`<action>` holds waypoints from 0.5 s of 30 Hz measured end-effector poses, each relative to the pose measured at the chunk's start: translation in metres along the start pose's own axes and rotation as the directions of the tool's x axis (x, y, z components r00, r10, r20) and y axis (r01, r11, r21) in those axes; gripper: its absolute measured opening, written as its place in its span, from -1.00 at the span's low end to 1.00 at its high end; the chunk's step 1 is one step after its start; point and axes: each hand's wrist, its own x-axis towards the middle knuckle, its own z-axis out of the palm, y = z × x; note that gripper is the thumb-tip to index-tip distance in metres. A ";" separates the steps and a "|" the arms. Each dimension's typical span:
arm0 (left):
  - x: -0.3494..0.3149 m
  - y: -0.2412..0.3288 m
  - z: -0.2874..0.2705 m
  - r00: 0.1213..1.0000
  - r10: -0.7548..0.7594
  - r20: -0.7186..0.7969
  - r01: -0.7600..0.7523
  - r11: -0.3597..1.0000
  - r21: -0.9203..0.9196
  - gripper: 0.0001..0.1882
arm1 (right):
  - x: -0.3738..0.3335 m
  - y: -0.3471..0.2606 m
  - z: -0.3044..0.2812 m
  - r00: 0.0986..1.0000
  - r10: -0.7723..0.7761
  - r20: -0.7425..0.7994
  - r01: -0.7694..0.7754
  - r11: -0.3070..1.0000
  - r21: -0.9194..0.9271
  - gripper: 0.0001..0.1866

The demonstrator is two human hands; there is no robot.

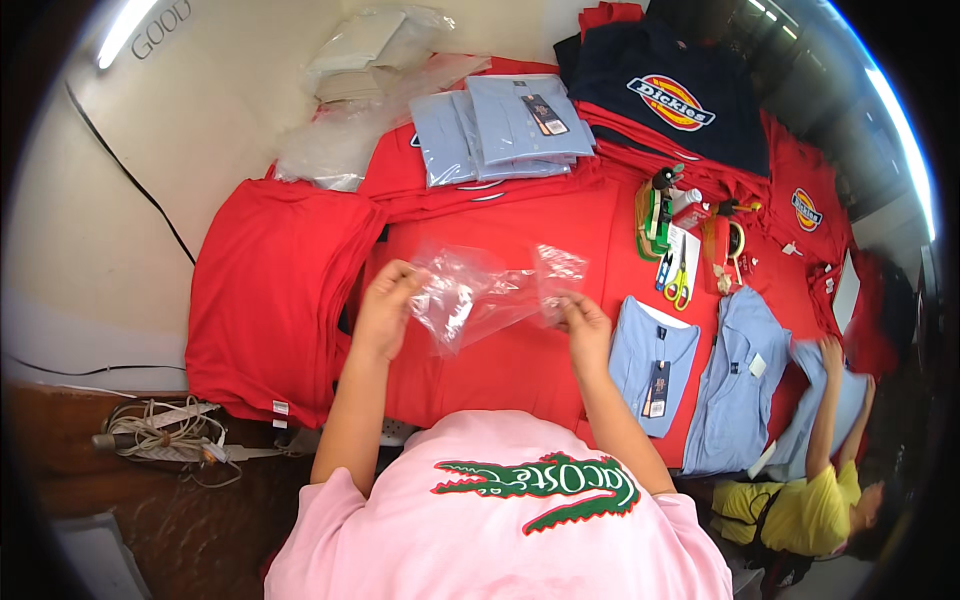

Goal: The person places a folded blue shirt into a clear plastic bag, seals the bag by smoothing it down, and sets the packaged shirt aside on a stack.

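A clear plastic bag [490, 300] is stretched between my two hands above the red cloth-covered table [480, 375]. My left hand [393, 290] pinches one side of it, and my right hand [583, 318] grips the other. The bag looks flat and see-through, with crinkled glare at both ends. To the right of my right hand lies a folded light blue shirt [638, 350] with a dark hang tag [657, 388]. Beyond the bag, several bagged light blue shirts [520, 115] rest on red garments.
Red garments [270, 290] are stacked at left. Yellow scissors [679, 285] and a green tape dispenser [654, 222] lie at right, near another blue shirt [740, 370]. A co-worker in yellow [815, 510] handles a blue garment [815, 400]. Clear bags [340, 140] and a dark shirt pile [665, 70] stand farther back.
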 end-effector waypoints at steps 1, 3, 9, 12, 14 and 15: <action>0.002 0.008 -0.003 0.999 0.046 -0.009 -0.046 0.999 -0.029 -0.95 | 0.003 -0.001 -0.014 0.997 0.006 -0.079 -0.005 1.000 0.017 -0.80; 0.007 0.015 -0.017 0.989 0.094 -0.111 -0.097 0.995 -0.023 -0.93 | 0.003 -0.009 -0.046 0.985 0.057 -0.163 -0.038 0.992 0.117 -0.79; 0.018 -0.064 -0.128 0.865 0.445 -0.231 -0.197 0.726 0.659 -0.83 | -0.018 -0.042 -0.147 0.995 -0.033 -0.095 0.071 0.901 0.429 -0.82; -0.007 -0.111 -0.158 0.875 0.304 -0.377 0.056 0.709 0.703 -0.80 | -0.044 -0.059 -0.189 0.989 -0.094 -0.116 0.137 0.880 0.455 -0.79; -0.022 -0.100 -0.114 0.833 0.474 -0.287 0.060 0.437 0.897 -0.73 | -0.068 -0.069 -0.206 0.981 -0.125 -0.150 0.179 0.881 0.438 -0.79; -0.033 -0.089 -0.083 0.761 0.642 -0.092 -0.014 0.158 0.987 -0.69 | -0.081 -0.077 -0.206 0.968 -0.147 -0.205 0.219 0.894 0.392 -0.80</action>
